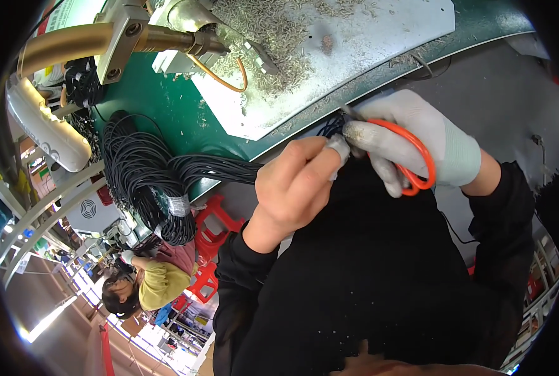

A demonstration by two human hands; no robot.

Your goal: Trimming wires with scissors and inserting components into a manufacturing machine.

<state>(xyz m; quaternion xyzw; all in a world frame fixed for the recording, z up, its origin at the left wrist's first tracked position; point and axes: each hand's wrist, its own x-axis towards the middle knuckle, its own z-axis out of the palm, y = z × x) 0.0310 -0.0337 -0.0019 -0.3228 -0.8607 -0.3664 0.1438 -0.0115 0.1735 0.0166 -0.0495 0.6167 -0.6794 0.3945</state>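
My left hand [290, 188], bare with a pale wrap on a fingertip, is closed round a bunch of thin black cables [220, 168]. The cable ends [331, 127] stick out past its thumb and fingers. In a whitish glove, my right hand [411, 131] grips a pair of scissors with orange handles [425, 156]. Its fingers are close beside the cable ends, and slight blur hides most of the blades. From my left hand the cables run left to a thick coiled bundle [138, 166] at the bench edge, bound with a clear wrap [178, 205].
Small clippings [270, 37] litter a white board [379, 56] on the green bench [166, 119]. A metal machine nozzle with a brass-coloured tube [66, 47] stands at the upper left. Red stools [213, 229] and a co-worker in yellow [163, 285] are beyond on the left.
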